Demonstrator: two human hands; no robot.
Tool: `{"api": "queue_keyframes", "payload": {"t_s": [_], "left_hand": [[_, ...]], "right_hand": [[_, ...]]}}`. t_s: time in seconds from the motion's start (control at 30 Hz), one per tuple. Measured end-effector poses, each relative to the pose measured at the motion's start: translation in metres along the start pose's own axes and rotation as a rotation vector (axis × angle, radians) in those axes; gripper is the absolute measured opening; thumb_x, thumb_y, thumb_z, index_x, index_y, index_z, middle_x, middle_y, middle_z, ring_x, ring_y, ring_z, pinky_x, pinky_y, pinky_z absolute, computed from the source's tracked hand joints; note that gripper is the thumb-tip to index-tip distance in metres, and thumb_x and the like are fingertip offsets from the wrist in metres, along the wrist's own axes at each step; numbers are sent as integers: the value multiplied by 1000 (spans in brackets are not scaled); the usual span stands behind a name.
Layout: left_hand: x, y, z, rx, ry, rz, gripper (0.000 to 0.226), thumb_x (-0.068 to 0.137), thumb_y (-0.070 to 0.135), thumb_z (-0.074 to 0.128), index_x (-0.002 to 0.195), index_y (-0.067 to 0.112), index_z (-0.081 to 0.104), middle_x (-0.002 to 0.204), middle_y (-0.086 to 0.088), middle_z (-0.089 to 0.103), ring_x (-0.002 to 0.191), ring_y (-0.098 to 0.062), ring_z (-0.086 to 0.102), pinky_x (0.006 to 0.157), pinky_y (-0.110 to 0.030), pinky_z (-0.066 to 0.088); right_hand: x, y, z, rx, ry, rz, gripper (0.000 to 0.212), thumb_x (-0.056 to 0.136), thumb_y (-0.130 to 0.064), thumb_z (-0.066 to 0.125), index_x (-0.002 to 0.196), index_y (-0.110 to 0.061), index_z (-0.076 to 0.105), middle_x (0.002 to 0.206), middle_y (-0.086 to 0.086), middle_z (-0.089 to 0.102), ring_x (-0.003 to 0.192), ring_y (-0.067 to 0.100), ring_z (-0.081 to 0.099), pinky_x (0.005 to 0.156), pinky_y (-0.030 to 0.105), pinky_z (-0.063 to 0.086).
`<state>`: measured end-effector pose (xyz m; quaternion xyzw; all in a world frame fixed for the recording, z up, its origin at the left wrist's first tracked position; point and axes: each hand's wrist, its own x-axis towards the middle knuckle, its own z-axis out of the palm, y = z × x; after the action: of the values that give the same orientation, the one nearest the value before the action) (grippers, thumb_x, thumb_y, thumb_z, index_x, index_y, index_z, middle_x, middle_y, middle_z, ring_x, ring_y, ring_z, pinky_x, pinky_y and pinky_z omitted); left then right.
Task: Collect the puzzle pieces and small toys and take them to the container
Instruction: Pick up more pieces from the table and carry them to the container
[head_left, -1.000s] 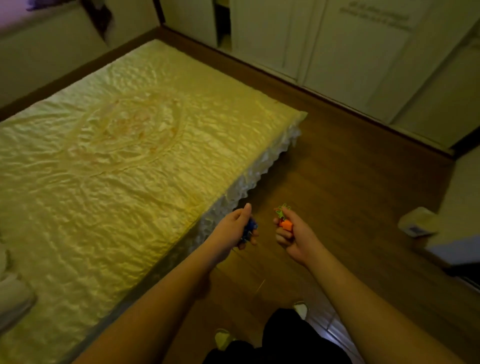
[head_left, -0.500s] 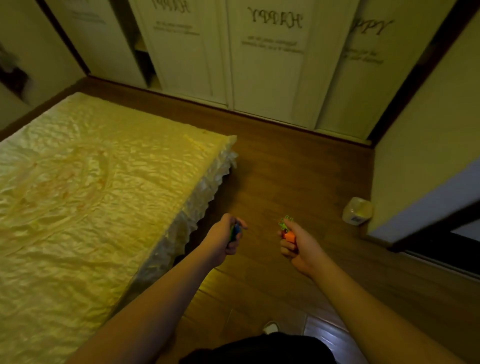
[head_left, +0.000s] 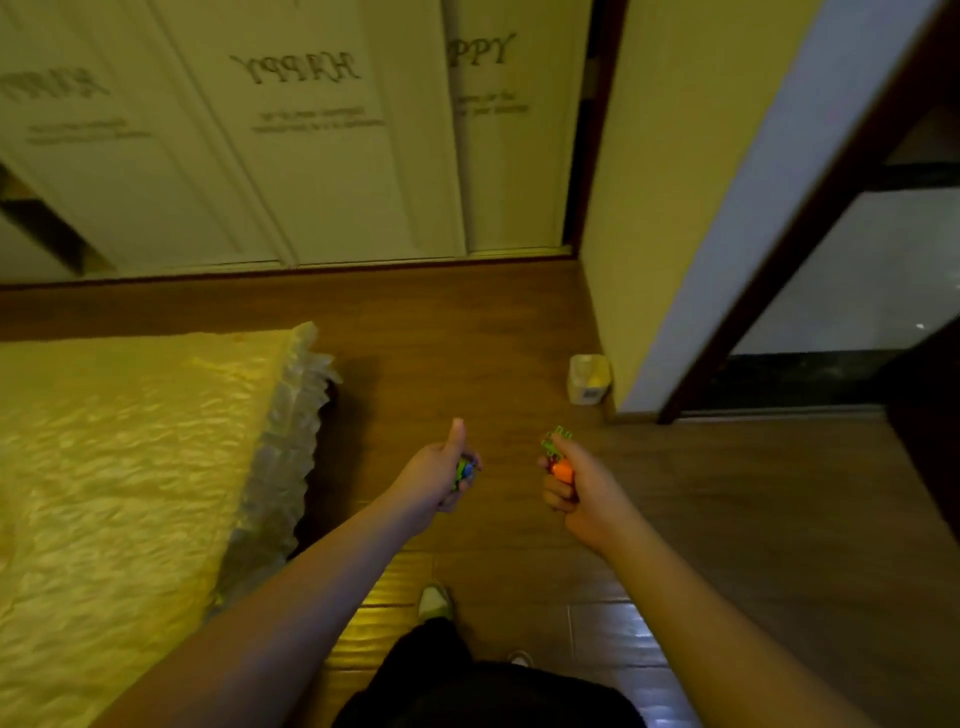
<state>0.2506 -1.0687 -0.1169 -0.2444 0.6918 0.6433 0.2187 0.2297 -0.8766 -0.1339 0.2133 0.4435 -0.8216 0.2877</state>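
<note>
1. Toys sit in both my hands: left hand (head_left: 434, 475) closed around blue-green pieces (head_left: 464, 472), thumb up.
2. Right hand (head_left: 574, 486) grips an orange toy (head_left: 562, 471) and green piece (head_left: 555, 440), above the floor (head_left: 727, 493) beside the bed (head_left: 130, 441).

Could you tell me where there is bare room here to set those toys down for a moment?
The yellow bedspread left of the left hand is bare. So is the wood floor between the bed's frill and the wardrobe doors. Only the corner near the right hand is occupied, by a small white bin.
</note>
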Motion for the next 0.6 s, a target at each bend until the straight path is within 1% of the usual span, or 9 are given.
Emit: {"api": "queue_keyframes", "payload": {"t_s": [0.13,0.2,0.27,0.37,0.43,0.47,0.53,0.6], "left_hand": [[29,22,28,63,-83,-27,63,91,67,29,85,10,56,54,-1,40,40,-13,25,43,-23,19],[45,30,37,82,-138,-48,59,94,63,30,84,11,54,58,-2,40,41,-12,26,43,-23,20],[63,39,43,54,-179,-85,54,98,56,28,82,12,55,62,-3,43,42,-12,29,41,-21,20],[91,57,47,-18,-224,-161,42,101,36,28,81,13,57,67,-6,47,43,-12,34,39,-17,19],[107,73,46,-57,-261,-183,31,97,28,33,87,14,58,71,-7,52,46,-13,39,39,-17,17],[115,81,45,-81,-287,-176,28,97,26,34,93,14,59,74,-7,54,48,-13,42,39,-17,18],[133,95,43,-122,-346,-136,25,98,22,35,107,15,57,81,-7,57,52,-13,50,41,-19,24],[149,108,42,-130,-392,-96,25,99,12,34,113,18,53,91,-7,58,61,-14,55,45,-21,33]], "right_hand": [[7,-13,-20,22,64,-31,20,97,-27,51,108,-11,50,72,3,52,36,4,32,33,17,22],[13,-22,-24,33,84,-40,19,97,-28,51,106,-12,50,72,3,52,37,4,32,34,17,22],[22,-32,-25,42,110,-49,16,97,-28,51,102,-13,51,72,3,53,37,4,33,35,18,21],[43,-47,-24,54,164,-72,16,96,-28,52,102,-13,52,72,2,54,37,4,33,34,17,21],[56,-57,-21,62,196,-79,16,96,-28,53,102,-13,54,70,2,55,36,4,33,33,17,22],[63,-62,-20,55,206,-85,14,96,-27,53,99,-13,54,69,2,55,36,4,33,32,17,22],[75,-75,-16,38,227,-101,13,96,-26,52,94,-13,53,67,2,56,35,4,32,32,17,21],[88,-88,-17,45,247,-116,14,95,-26,54,94,-12,54,69,3,56,36,4,33,32,17,22]]}}
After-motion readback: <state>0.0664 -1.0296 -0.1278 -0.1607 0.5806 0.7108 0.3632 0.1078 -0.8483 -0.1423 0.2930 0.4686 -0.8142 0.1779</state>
